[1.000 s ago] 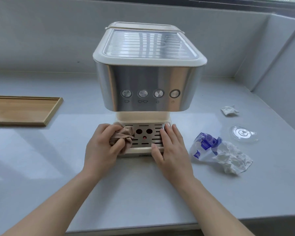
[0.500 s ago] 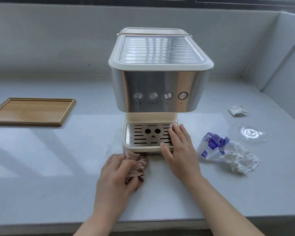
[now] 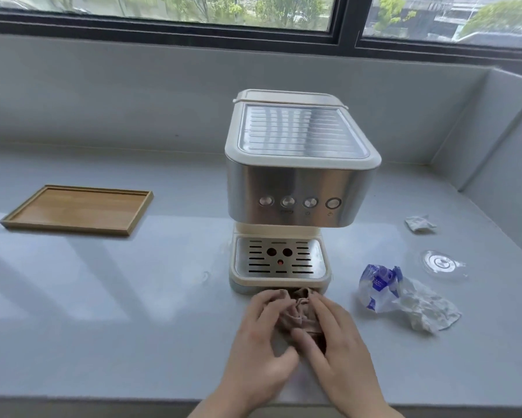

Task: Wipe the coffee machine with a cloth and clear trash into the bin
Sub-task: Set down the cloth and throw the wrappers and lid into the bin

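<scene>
The left hand and right hand half-hide the bunched cloth.

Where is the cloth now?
Head view, low centre: the cloth is bunched on the counter before the coffee machine, gripped by left hand and right hand.

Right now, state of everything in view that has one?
coffee machine: upright
drip tray: seated in base, nothing on it
cloth: bunched on counter, at drip tray's front
left hand: grips cloth
right hand: grips cloth
wooden tray: flat, empty
plastic wrapper: crumpled, on counter
paper scrap: crumpled, on counter
clear lid: lying flat
</scene>
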`<state>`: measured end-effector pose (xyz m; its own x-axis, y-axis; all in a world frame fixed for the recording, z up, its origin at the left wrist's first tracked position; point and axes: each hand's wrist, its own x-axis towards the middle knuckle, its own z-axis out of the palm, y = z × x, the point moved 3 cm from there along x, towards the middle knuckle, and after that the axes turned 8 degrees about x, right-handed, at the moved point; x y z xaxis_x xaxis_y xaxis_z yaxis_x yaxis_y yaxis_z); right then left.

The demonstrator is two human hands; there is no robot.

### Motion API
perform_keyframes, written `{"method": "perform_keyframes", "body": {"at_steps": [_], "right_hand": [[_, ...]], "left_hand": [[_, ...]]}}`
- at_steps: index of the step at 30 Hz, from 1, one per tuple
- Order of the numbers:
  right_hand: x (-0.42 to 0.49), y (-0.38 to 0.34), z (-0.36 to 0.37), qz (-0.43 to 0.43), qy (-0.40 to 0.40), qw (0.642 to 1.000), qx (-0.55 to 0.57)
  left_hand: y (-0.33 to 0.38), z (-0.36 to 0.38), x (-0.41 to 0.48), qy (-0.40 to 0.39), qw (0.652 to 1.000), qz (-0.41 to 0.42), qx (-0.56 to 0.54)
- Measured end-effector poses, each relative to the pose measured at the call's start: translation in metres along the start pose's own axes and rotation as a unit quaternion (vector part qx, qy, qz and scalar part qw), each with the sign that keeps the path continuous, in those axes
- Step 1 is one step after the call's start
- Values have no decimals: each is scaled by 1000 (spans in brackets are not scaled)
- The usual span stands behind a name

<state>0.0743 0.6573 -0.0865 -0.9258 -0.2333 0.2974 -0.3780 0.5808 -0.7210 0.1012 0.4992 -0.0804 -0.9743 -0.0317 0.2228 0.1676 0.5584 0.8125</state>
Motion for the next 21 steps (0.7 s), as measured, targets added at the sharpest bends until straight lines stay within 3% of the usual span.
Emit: {"method": "perform_keyframes", "body": {"at_steps": [3, 5, 12, 19, 21], "right_hand": [[10, -4, 13, 17, -10, 995, -98], [17, -10, 21, 21, -6, 994, -105], [26, -45, 47, -3, -56, 998, 11], [54, -86, 69, -1, -222, 973, 60], [59, -101, 81, -23, -249, 965, 83]], "left_hand": [[-27, -31, -5, -39, 996, -11, 78], [-28, -37, -2, -74, 992, -7, 101], [-29, -57, 1, -92, 989, -16, 114], [-46, -116, -11, -82, 991, -109, -3], [-54, -131, -9, -62, 990, -115, 44]]}}
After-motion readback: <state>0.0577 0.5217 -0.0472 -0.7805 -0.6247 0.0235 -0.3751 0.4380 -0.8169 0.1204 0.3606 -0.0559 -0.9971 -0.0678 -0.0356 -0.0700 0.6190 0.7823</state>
